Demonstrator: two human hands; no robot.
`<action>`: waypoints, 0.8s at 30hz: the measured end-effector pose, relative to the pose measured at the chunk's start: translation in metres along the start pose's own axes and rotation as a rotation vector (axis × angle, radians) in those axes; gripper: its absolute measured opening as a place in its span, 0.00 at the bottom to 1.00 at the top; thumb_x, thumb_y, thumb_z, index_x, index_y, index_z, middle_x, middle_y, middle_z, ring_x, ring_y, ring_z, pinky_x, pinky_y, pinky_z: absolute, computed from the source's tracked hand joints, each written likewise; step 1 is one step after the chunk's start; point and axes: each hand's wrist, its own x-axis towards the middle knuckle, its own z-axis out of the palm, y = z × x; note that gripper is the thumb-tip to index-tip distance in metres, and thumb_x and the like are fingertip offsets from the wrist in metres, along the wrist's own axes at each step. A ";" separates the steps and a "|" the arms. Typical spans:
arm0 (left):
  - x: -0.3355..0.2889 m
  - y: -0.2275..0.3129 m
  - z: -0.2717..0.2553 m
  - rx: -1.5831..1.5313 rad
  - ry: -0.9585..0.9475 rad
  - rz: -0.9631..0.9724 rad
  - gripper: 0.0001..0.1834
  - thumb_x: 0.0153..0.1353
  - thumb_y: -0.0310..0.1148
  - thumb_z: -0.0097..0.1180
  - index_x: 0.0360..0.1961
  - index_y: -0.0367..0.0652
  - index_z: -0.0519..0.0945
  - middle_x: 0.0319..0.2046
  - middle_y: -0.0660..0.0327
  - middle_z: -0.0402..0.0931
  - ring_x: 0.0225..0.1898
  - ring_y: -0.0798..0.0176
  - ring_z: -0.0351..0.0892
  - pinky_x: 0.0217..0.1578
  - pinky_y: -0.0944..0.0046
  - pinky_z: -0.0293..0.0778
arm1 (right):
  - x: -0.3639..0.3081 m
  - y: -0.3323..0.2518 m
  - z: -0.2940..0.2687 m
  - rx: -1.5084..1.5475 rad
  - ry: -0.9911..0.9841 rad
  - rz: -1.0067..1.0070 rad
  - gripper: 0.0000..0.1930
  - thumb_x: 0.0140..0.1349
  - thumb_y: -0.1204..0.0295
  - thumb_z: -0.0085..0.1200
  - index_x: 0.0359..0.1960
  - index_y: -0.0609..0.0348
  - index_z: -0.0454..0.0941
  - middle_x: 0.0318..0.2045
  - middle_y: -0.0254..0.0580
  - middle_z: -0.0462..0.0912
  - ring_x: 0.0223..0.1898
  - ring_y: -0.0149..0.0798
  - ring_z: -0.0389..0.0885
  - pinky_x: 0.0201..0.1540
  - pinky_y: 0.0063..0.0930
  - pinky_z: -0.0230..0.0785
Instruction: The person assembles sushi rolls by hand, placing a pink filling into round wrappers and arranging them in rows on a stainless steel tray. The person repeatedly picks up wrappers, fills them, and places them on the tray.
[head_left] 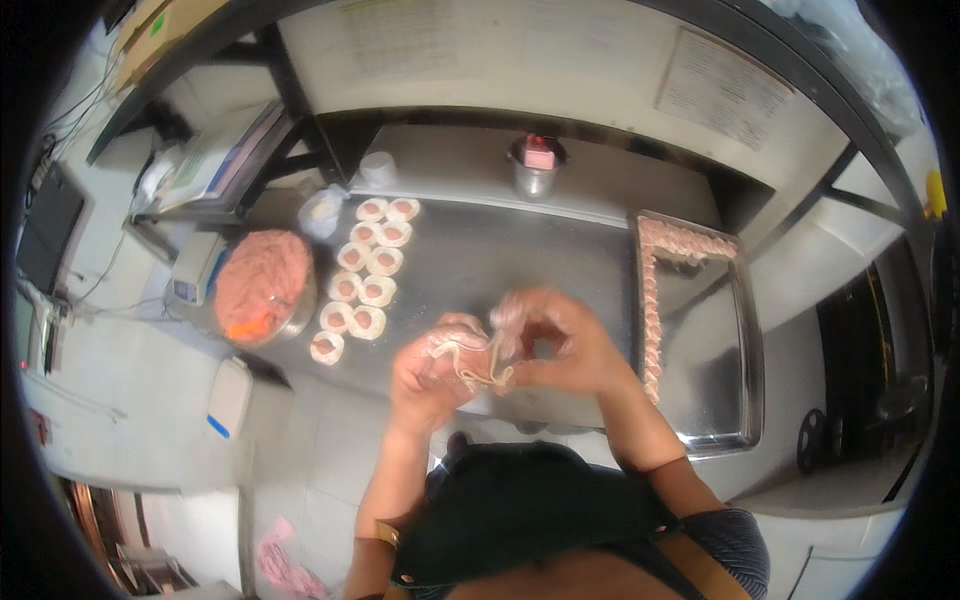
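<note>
Close in front of my apron, my left hand [422, 378] cups a dumpling wrapper [462, 362], a pale dough sheet with wavy edges and pink filling inside. The fingers of my right hand [572, 345] pinch the wrapper's right edge, and its thumb and forefinger form a loop. Thin clear film, like plastic gloves, seems to cover the fingers. Left of my hands, round wrappers [384, 261] lie in two columns on the steel table [480, 250], each with a dab of pink filling. Beyond them stands a bowl heaped with pink minced filling [265, 272], with an orange tool [252, 328] in it.
At the right, a metal tray [754, 350] holds folded dumplings [690, 240] along its far and left sides. A metal cup [535, 180], a white cup [378, 168] and a small scale [192, 272] stand around. Black shelf posts [300, 100] rise behind.
</note>
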 end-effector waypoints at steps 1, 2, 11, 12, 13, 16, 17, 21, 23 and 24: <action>-0.002 0.006 -0.002 0.011 -0.028 -0.011 0.25 0.49 0.21 0.62 0.52 0.35 0.73 0.52 0.54 0.69 0.53 0.59 0.72 0.51 0.61 0.72 | 0.003 0.002 0.001 -0.050 -0.018 0.009 0.18 0.44 0.72 0.74 0.37 0.57 0.80 0.32 0.32 0.79 0.30 0.25 0.75 0.28 0.21 0.68; -0.004 0.009 -0.004 -0.012 -0.048 -0.014 0.26 0.50 0.21 0.62 0.52 0.35 0.73 0.53 0.54 0.69 0.53 0.58 0.73 0.51 0.60 0.72 | 0.008 0.005 0.003 -0.073 -0.080 -0.068 0.20 0.43 0.72 0.74 0.39 0.57 0.79 0.34 0.33 0.79 0.30 0.26 0.75 0.28 0.20 0.67; -0.016 0.011 -0.043 0.008 0.106 -0.237 0.14 0.66 0.24 0.44 0.51 0.34 0.74 0.51 0.54 0.74 0.53 0.61 0.74 0.51 0.60 0.72 | 0.043 0.023 0.052 -0.218 -0.012 -0.205 0.21 0.40 0.68 0.74 0.37 0.58 0.79 0.41 0.41 0.76 0.46 0.37 0.72 0.46 0.32 0.66; -0.015 0.008 -0.045 -0.105 0.165 -0.223 0.15 0.67 0.26 0.44 0.52 0.34 0.74 0.51 0.55 0.74 0.53 0.62 0.74 0.52 0.60 0.72 | 0.049 0.026 0.059 -0.206 -0.056 -0.207 0.21 0.40 0.68 0.73 0.37 0.59 0.79 0.41 0.42 0.76 0.48 0.39 0.72 0.48 0.33 0.65; -0.013 0.002 -0.043 -0.252 0.176 -0.166 0.15 0.67 0.28 0.45 0.52 0.34 0.73 0.51 0.55 0.74 0.53 0.62 0.74 0.53 0.61 0.71 | 0.053 0.029 0.065 -0.219 -0.101 -0.197 0.22 0.40 0.68 0.73 0.37 0.59 0.79 0.42 0.43 0.76 0.50 0.41 0.71 0.51 0.35 0.64; -0.007 -0.007 -0.041 -0.445 0.216 -0.065 0.17 0.68 0.33 0.47 0.52 0.34 0.73 0.51 0.57 0.74 0.54 0.63 0.73 0.56 0.61 0.68 | 0.060 0.039 0.079 -0.217 0.083 -0.182 0.21 0.40 0.72 0.72 0.38 0.59 0.78 0.44 0.45 0.76 0.50 0.44 0.72 0.52 0.35 0.64; -0.006 -0.010 -0.040 -0.375 0.235 -0.048 0.17 0.68 0.33 0.47 0.52 0.34 0.73 0.51 0.57 0.74 0.54 0.63 0.73 0.56 0.61 0.68 | 0.061 0.042 0.082 -0.156 0.086 -0.165 0.20 0.40 0.73 0.72 0.37 0.59 0.78 0.44 0.45 0.76 0.50 0.44 0.72 0.52 0.35 0.64; 0.002 -0.013 -0.054 -0.467 0.146 -0.119 0.19 0.66 0.32 0.51 0.55 0.34 0.72 0.52 0.58 0.74 0.55 0.63 0.72 0.56 0.61 0.68 | 0.061 0.048 0.092 -0.130 0.243 -0.116 0.18 0.39 0.77 0.71 0.33 0.59 0.77 0.44 0.43 0.77 0.52 0.42 0.72 0.53 0.33 0.64; 0.002 -0.017 -0.057 -0.376 0.083 -0.151 0.20 0.66 0.32 0.52 0.56 0.34 0.72 0.53 0.58 0.74 0.55 0.64 0.72 0.57 0.62 0.67 | 0.059 0.046 0.092 -0.161 0.337 -0.083 0.17 0.39 0.78 0.71 0.32 0.58 0.76 0.43 0.42 0.77 0.52 0.41 0.72 0.53 0.32 0.64; 0.003 -0.020 -0.058 -0.353 0.051 -0.170 0.20 0.65 0.32 0.53 0.56 0.34 0.72 0.53 0.58 0.74 0.55 0.64 0.72 0.57 0.62 0.67 | 0.057 0.044 0.091 -0.141 0.356 -0.055 0.17 0.40 0.78 0.71 0.31 0.58 0.76 0.43 0.41 0.77 0.52 0.40 0.72 0.53 0.32 0.64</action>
